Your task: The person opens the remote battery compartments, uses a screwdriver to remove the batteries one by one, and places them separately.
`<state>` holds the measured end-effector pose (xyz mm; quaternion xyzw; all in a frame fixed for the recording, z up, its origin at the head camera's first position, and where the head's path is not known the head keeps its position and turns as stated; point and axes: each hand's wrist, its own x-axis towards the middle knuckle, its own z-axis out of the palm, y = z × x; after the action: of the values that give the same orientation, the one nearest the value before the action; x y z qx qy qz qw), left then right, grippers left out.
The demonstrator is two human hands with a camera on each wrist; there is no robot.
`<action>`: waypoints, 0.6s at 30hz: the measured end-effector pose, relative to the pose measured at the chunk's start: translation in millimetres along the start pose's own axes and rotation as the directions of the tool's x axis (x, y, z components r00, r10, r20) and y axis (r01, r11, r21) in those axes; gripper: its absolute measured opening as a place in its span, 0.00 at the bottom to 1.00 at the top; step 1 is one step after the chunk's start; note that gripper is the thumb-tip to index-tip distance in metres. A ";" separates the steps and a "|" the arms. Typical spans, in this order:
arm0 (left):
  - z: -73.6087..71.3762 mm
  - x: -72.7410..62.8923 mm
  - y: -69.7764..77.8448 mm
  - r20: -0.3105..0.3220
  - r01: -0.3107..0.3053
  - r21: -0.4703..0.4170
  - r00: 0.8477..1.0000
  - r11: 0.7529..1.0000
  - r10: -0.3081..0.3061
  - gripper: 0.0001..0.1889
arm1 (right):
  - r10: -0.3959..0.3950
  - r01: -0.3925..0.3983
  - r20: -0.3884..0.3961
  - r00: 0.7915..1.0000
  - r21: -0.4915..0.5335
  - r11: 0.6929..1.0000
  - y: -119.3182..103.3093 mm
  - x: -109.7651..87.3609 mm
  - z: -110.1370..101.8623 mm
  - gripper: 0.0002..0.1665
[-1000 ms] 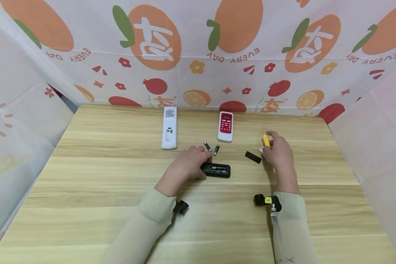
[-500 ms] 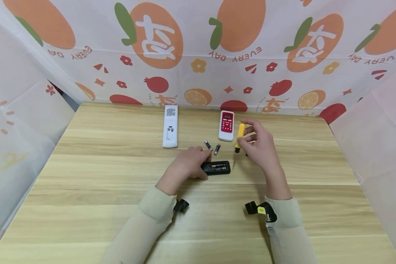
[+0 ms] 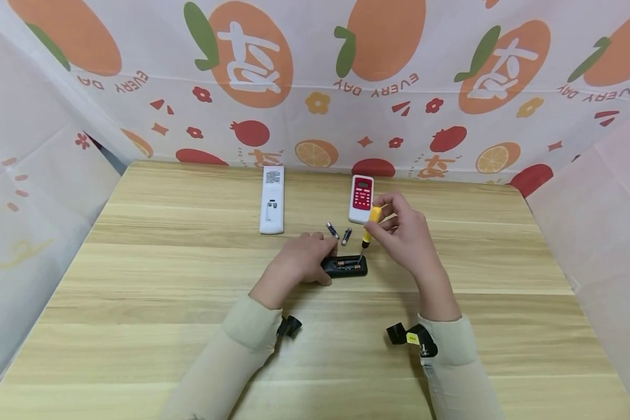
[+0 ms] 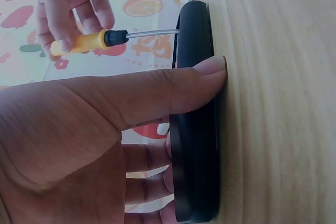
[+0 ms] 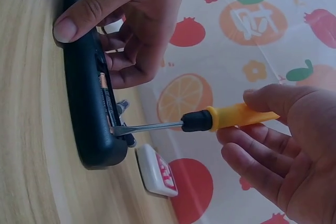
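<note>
A black remote control (image 3: pixel 338 273) lies on the wooden table, its battery bay facing up with batteries (image 5: pixel 106 94) inside. My left hand (image 3: pixel 305 259) grips its left end, thumb on the near side and fingers on the far side. Between thumb and fingers my right hand (image 3: pixel 403 233) holds a flat-blade screwdriver (image 3: pixel 369 232) by its yellow handle. The screwdriver's blade (image 5: pixel 149 127) points down into the right end of the bay, its tip at the end of a battery. Just behind the remote lie two loose batteries (image 3: pixel 347 236).
A white remote (image 3: pixel 272 201) lies back side up at the rear, its battery bay uncovered. Right of it is a white remote with a red face (image 3: pixel 361 198), near my right fingers. A patterned cloth (image 3: pixel 315 105) hangs along the table's back edge.
My right hand has picked up the screwdriver from the right side and carried it left, bringing its tip down into the black remote's bay. My left hand has kept its grip.
</note>
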<state>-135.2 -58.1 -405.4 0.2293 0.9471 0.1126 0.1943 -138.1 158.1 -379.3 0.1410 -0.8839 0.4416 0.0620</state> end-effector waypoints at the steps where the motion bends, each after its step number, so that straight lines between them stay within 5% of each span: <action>1: 0.1 0.0 0.1 0.002 0.001 0.001 1.000 1.000 -0.001 0.26 | -0.002 0.002 0.004 1.000 -0.009 1.000 -0.6 -0.2 -0.7 0.24; 8: -0.7 0.0 0.8 0.008 0.008 -0.003 1.000 1.000 -0.008 0.26 | 0.000 0.010 0.157 0.988 -0.064 0.998 -10.5 -4.0 -9.9 0.16; 18: 0.2 1.4 -0.8 0.016 0.000 -0.023 1.000 1.000 0.000 0.26 | 0.048 0.009 0.400 0.915 -0.139 0.990 -19.4 -11.2 -17.8 0.17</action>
<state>-136.6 -58.1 -406.3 0.2280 0.9442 0.1216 0.2044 -121.7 163.4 -356.4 0.2152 -0.9075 0.3416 -0.1157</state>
